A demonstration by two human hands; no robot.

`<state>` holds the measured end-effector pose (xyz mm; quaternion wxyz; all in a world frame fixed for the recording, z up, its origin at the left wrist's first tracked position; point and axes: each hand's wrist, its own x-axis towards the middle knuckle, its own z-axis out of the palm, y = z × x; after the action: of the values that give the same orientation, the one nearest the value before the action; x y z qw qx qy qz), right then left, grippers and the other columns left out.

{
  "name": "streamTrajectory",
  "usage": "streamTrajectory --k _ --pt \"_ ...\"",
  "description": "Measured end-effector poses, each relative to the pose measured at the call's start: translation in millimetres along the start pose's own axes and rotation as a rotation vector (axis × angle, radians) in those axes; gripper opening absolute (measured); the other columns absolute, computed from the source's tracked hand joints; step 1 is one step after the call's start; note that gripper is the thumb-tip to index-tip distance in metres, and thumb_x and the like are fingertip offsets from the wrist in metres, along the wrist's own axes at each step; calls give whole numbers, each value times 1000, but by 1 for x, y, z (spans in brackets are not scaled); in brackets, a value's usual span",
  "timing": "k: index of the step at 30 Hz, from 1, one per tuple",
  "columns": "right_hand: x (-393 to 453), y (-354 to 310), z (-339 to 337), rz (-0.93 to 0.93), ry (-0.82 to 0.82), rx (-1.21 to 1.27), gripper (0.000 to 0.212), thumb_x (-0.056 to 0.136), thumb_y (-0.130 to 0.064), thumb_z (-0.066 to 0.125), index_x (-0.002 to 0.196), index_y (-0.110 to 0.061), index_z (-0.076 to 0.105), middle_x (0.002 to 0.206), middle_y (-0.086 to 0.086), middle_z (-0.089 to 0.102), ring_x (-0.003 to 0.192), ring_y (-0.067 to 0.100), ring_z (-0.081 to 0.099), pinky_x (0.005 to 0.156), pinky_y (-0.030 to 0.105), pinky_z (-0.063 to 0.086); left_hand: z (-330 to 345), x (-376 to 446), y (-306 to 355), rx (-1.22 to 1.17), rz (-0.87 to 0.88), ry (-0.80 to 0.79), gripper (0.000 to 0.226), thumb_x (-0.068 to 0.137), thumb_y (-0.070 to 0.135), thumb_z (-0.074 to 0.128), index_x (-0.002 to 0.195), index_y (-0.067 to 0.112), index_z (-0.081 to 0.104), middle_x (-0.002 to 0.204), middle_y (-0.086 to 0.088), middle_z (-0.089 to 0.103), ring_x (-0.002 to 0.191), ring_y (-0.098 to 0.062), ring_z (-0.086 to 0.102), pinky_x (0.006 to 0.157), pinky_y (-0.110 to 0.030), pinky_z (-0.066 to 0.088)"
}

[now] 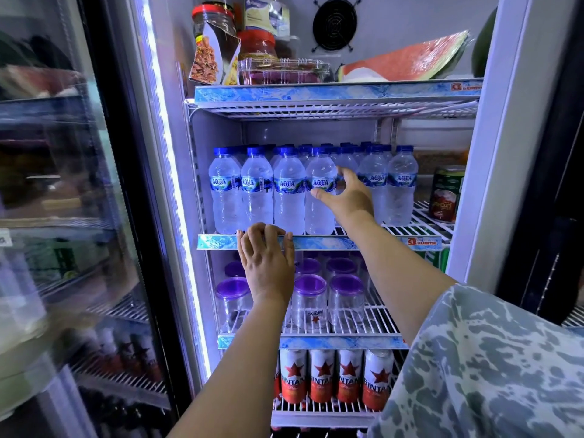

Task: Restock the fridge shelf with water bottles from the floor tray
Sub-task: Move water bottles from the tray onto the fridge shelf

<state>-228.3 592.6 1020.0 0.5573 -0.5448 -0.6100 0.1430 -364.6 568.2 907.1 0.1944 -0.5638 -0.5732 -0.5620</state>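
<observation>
Clear water bottles with blue caps and blue labels stand in rows on the middle fridge shelf (363, 243). My right hand (347, 197) reaches in and wraps the fourth front bottle from the left (319, 213), with the thumb on its label and the fingers behind its right side. That bottle stands upright on the shelf. A gap lies just right of it in the front row, then two more bottles (402, 191). My left hand (268, 263) curls its fingers over the shelf's front rail at the left. The floor tray is out of view.
The glass fridge door (79, 216) stands open at the left. Jars (215, 23) and a wrapped watermelon slice (407, 61) fill the top shelf. A can (445, 194) stands at the far right of the middle shelf. Purple-lidded cups (309, 298) and red-and-white cans (322, 377) occupy the lower shelves.
</observation>
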Motion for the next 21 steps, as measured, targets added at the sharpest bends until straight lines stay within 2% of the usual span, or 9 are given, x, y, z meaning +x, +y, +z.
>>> streamTrajectory --k 3,5,7,10,13,15,19,21 --pt "-8 5 -4 49 -20 54 72 80 -41 73 142 -24 42 123 3 58 113 19 56 87 29 49 -1 -1 8 -86 -71 -15 20 94 32 46 97 14 54 109 -9 43 111 -31 44 120 -44 10" --pt "-20 11 -10 46 1 70 67 84 -38 70 143 -21 41 122 3 59 109 15 57 82 23 46 -3 -4 17 -168 -67 14 16 90 24 49 99 13 56 109 -10 45 107 -31 45 115 -51 21" --pt "-38 20 -20 12 74 121 52 89 -28 65 137 -17 48 118 6 62 98 12 58 78 19 43 -4 -13 31 -265 -4 27 14 87 17 52 99 12 58 107 -11 48 102 -27 44 103 -54 35" --pt "-70 35 -45 -75 221 116 28 92 -14 60 120 -11 62 99 8 68 80 9 57 72 15 46 -5 -34 62 -342 62 -44 19 84 19 47 97 12 60 104 -9 51 100 -25 45 95 -46 40" --pt "-103 57 -72 -158 372 47 19 87 -6 58 102 -11 69 83 3 68 68 5 53 67 10 45 -2 -62 91 -440 149 -135 20 81 17 46 92 9 61 97 -10 56 92 -28 49 88 -32 38" --pt "-128 73 -93 -177 440 32 18 84 -2 58 94 -11 70 83 0 69 70 5 55 67 7 44 0 -84 104 -514 208 -197 15 80 11 49 90 8 61 92 -8 57 86 -28 51 84 -27 36" --pt "-195 113 -142 -162 502 -40 17 84 0 59 92 -10 70 82 0 70 67 5 58 65 7 45 0 -148 131 -698 209 -383 11 82 4 51 89 8 58 91 1 50 79 -24 55 73 -34 48" --pt "-236 138 -167 -146 514 -126 16 85 -2 58 93 -10 69 80 1 70 64 5 57 63 14 48 -5 -194 146 -754 166 -496 13 81 2 51 89 9 59 91 3 50 76 -16 53 70 -22 48"
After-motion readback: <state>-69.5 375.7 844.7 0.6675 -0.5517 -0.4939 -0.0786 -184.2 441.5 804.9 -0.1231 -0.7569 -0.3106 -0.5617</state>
